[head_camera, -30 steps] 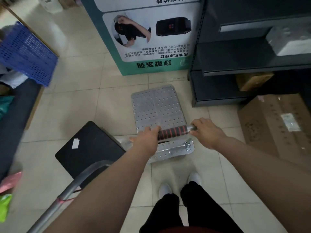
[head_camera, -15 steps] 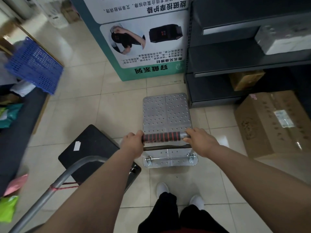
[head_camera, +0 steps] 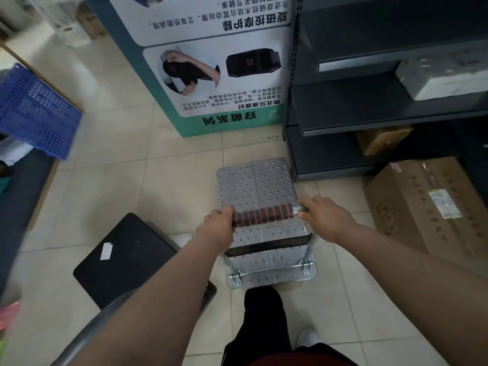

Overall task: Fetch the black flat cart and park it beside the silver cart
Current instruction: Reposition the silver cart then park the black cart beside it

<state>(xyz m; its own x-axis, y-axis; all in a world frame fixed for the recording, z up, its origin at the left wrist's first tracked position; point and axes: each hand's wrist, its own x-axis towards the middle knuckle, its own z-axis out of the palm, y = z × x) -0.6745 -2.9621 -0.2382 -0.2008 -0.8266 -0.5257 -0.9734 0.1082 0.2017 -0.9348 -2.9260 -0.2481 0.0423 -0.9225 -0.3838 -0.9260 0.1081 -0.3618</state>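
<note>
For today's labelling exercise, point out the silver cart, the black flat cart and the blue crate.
silver cart [head_camera: 252,186]: head view, on its perforated deck.
black flat cart [head_camera: 132,257]: head view, on its black platform.
blue crate [head_camera: 34,114]: head view, on its perforated side.

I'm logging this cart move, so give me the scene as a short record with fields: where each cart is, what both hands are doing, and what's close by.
silver cart: on tiled floor, deck perforated, front near dark shelving
black flat cart: left of silver cart, angled, white label on deck
left hand: grip closed on silver cart's handle
right hand: closed on handle's right end
nearby: cardboard box right, blue crate left, poster stand ahead
</note>
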